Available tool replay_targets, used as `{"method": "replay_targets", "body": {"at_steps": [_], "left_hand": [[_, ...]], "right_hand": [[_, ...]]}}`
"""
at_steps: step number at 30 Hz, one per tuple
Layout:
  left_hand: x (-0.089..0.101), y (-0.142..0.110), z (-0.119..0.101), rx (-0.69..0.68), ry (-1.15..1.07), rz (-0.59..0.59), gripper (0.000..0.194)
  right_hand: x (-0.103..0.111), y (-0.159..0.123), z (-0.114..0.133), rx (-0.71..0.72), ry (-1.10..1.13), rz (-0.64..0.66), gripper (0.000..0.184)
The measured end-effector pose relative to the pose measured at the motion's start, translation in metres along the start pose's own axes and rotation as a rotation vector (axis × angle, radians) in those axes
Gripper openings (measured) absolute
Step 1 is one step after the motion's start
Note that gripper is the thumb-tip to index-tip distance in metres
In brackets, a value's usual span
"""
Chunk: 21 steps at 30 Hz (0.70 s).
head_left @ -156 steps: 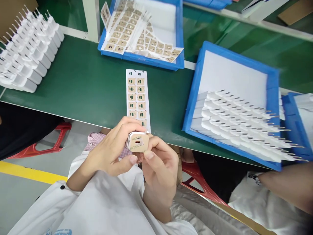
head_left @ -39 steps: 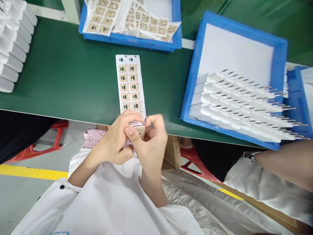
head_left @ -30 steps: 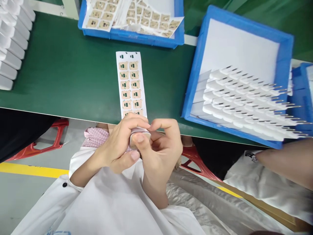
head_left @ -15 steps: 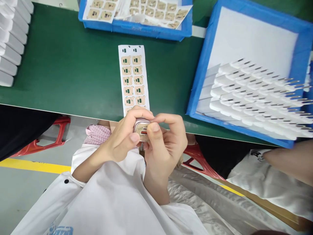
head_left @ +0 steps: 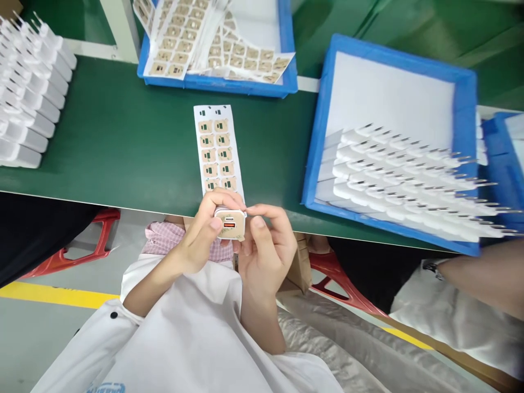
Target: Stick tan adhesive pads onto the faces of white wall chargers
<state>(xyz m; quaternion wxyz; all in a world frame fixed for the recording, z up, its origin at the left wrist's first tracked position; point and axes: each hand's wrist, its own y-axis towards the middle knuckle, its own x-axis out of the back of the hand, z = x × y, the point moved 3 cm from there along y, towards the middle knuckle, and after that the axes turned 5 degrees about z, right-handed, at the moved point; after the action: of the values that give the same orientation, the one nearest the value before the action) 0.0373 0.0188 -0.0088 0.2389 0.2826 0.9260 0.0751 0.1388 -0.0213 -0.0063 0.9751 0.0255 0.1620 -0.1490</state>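
A white wall charger [head_left: 223,226] is held just off the table's front edge, its port face turned up toward me. A beige adhesive sticker covers that face, around one small slot and one orange-lined USB port. My left hand [head_left: 200,232] is closed around the charger, thumb at its left side and fingers over the top edge. My right hand [head_left: 268,248] is at the charger's right side, index fingertip at the upper right corner and thumb slightly apart from the face. Its other fingers curl below, partly hidden. Beyond the hands lies a sheet of beige stickers [head_left: 215,147].
Rows of white chargers with metal prongs stand in a blue tray [head_left: 315,147] at right. More chargers [head_left: 36,103] stand at far left. Another blue tray [head_left: 241,90] at the back holds sticker sheets. A neighbouring person's arm [head_left: 487,284] shows at right, near red stools [head_left: 339,278].
The charger has turned so its port face shows more fully. My right thumb has come off that face toward the right. The view has shifted, showing more of the table's back.
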Motion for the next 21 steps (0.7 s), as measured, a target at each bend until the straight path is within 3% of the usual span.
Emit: {"method": "replay_targets", "body": {"at_steps": [9,15,18,21], "left_hand": [[0.005,-0.001,0.003,-0.100,0.120,-0.075,0.017],[0.003,0.002,0.004,-0.134,0.229,-0.092,0.028],[0.004,0.007,0.011,-0.136,0.455,-0.051,0.024],[0.004,0.015,0.019,-0.126,0.697,0.090,0.020]], "right_hand": [[0.005,0.005,-0.011,-0.107,0.100,-0.025,0.031],[0.004,0.003,-0.039,-0.419,0.298,0.094,0.049],[0.006,0.006,-0.042,-0.470,0.495,0.088,0.054],[0.016,0.011,-0.039,-0.434,0.639,0.075,0.048]]}}
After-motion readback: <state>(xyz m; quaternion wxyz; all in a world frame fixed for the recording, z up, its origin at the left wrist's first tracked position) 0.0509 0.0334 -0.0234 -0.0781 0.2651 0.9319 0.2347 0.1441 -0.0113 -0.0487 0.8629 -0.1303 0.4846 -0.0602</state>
